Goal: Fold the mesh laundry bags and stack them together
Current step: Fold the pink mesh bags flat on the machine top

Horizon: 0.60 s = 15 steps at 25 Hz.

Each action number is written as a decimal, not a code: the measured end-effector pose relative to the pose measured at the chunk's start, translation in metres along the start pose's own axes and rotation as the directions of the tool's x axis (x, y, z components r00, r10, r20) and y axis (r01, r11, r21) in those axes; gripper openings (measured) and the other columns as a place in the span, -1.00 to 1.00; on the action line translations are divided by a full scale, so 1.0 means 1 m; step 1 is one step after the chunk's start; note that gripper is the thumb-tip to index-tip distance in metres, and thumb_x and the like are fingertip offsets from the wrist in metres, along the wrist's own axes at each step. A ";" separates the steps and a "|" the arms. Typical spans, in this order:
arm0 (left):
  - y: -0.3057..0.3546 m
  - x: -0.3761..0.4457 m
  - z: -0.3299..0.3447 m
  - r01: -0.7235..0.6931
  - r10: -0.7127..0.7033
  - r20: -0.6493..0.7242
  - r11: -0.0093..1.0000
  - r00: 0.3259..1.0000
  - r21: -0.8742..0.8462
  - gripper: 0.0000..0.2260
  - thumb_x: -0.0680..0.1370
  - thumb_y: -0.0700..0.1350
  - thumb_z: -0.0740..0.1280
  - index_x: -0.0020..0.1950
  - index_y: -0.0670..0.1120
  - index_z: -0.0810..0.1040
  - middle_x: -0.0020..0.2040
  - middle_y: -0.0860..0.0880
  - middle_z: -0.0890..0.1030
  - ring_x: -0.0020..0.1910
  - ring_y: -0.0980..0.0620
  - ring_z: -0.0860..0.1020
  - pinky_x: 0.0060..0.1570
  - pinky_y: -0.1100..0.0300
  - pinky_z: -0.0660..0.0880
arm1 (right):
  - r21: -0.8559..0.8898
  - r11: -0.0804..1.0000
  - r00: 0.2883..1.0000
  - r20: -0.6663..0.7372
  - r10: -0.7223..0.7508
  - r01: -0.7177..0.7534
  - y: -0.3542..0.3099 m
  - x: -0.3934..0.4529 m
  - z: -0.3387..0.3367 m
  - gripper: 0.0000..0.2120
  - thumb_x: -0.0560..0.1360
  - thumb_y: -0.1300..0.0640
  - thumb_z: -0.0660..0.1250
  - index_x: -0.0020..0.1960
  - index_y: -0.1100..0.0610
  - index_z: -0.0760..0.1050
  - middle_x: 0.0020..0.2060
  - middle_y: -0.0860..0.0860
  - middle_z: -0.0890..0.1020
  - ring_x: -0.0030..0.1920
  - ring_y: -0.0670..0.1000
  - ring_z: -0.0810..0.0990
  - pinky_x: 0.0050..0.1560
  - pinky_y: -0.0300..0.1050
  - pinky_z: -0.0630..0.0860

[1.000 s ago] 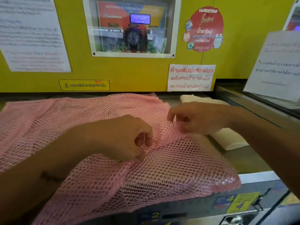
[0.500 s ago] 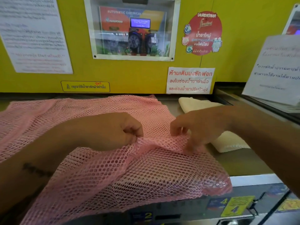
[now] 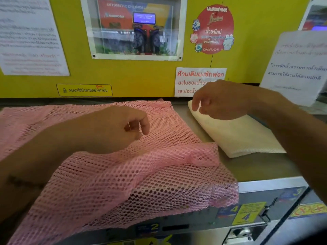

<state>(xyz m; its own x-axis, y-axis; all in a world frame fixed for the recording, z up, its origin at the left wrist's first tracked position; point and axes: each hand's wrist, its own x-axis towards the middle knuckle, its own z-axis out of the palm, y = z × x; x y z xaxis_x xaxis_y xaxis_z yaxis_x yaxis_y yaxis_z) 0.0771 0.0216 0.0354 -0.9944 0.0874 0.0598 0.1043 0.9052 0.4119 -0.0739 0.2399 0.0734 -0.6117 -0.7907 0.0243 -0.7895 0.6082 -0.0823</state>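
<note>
Two bags: a pink mesh laundry bag lies spread over the left and middle of the counter, its near edge hanging over the counter's front edge; a folded cream mesh bag sits toward the back right.
Left hand: hovers over the pink mesh, fingers loosely curled, holding nothing.
Right hand: lifted above the far end of the cream bag, fingers apart, empty.
Step in hand: I judge the pink bag half folded, with a raised ridge of netting at its right side.
Doing it well: pinch that ridge at two spots, draw it flat across toward the left edge, line the edges up, then press the crease down with a palm so the springy net does not bounce open.
Risk: the overhanging part may drag the bag off the front edge.
Changed since half a second ago: both hands pinched the mesh then; now each has let go, and the right has risen toward the back wall.
</note>
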 end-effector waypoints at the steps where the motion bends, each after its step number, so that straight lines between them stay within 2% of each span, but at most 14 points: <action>1: 0.008 -0.003 0.005 -0.045 0.045 -0.014 0.999 0.999 0.023 -0.86 0.57 -0.07 0.28 -0.11 0.17 0.56 -0.25 0.09 0.60 -0.27 0.17 0.54 -0.20 0.19 0.47 | 0.011 0.999 0.999 0.023 -0.033 0.033 -0.003 -0.003 0.001 -0.84 0.54 0.14 0.26 -0.03 -0.05 0.60 -0.25 -0.21 0.61 -0.15 -0.12 0.57 -0.13 -0.22 0.40; 2: 0.018 -0.006 0.011 -0.077 0.077 0.022 0.997 0.997 0.025 -0.89 0.57 -0.02 0.28 -0.09 0.17 0.56 -0.25 0.10 0.59 -0.28 0.19 0.53 -0.23 0.23 0.47 | 0.082 0.995 0.993 0.102 -0.065 0.057 -0.006 -0.009 0.000 -0.87 0.53 0.12 0.29 -0.06 -0.06 0.60 -0.28 -0.18 0.64 -0.17 -0.13 0.61 -0.15 -0.22 0.43; 4: 0.031 -0.006 0.024 -0.090 0.083 0.141 0.995 0.987 0.050 -0.92 0.54 0.08 0.30 -0.04 0.18 0.58 -0.21 0.13 0.59 -0.24 0.22 0.54 -0.19 0.21 0.53 | 0.155 0.986 0.947 0.305 -0.101 0.055 -0.018 -0.023 0.001 -0.93 0.49 0.07 0.37 -0.07 -0.09 0.59 -0.21 -0.16 0.68 -0.17 -0.16 0.64 -0.11 -0.18 0.52; 7: 0.031 0.004 0.038 -0.067 0.042 0.180 0.988 0.983 0.138 -0.82 0.49 0.18 0.35 0.03 0.16 0.58 -0.08 0.18 0.57 -0.10 0.19 0.54 0.00 0.08 0.57 | 0.020 0.998 0.894 0.445 -0.055 0.052 -0.026 -0.024 0.026 -0.79 0.42 0.02 0.47 -0.04 -0.14 0.47 -0.11 -0.14 0.60 -0.10 -0.13 0.58 -0.05 -0.08 0.54; 9: 0.029 0.009 0.040 -0.027 -0.001 0.189 0.989 0.982 0.145 -0.72 0.44 0.23 0.38 0.08 0.16 0.57 -0.01 0.20 0.55 -0.03 0.19 0.53 0.05 0.07 0.54 | -0.014 0.998 0.915 0.400 -0.048 0.058 -0.023 -0.021 0.044 -0.75 0.43 0.05 0.45 0.01 -0.15 0.43 -0.09 -0.16 0.53 -0.07 -0.09 0.54 -0.08 -0.09 0.49; 11: 0.026 0.010 0.040 -0.038 0.003 0.195 0.984 0.981 0.174 -0.70 0.42 0.20 0.41 0.11 0.17 0.56 0.00 0.20 0.54 -0.02 0.19 0.52 0.07 0.10 0.53 | 0.030 0.997 0.945 0.318 -0.077 0.071 -0.018 -0.021 0.046 -0.77 0.46 0.12 0.39 0.01 -0.15 0.46 -0.11 -0.17 0.53 -0.09 -0.11 0.53 -0.12 -0.11 0.46; 15: 0.028 0.008 0.034 -0.131 0.117 0.113 0.983 0.987 0.128 -0.92 0.52 0.04 0.37 0.00 0.18 0.59 -0.16 0.21 0.59 -0.16 0.21 0.56 -0.13 0.23 0.49 | 0.142 0.987 0.961 0.255 -0.111 0.077 -0.009 -0.034 0.024 -0.78 0.48 0.23 0.37 -0.01 -0.09 0.57 -0.20 -0.09 0.67 -0.19 -0.08 0.62 -0.10 -0.04 0.55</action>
<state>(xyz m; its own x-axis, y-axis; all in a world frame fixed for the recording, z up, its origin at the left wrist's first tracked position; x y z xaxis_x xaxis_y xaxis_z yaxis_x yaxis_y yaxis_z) 0.0710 0.0617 0.0167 -0.9710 0.2392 0.0045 0.2308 0.9318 0.2803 -0.0443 0.2597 0.0489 -0.4870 -0.8449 -0.2213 -0.8189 0.5298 -0.2206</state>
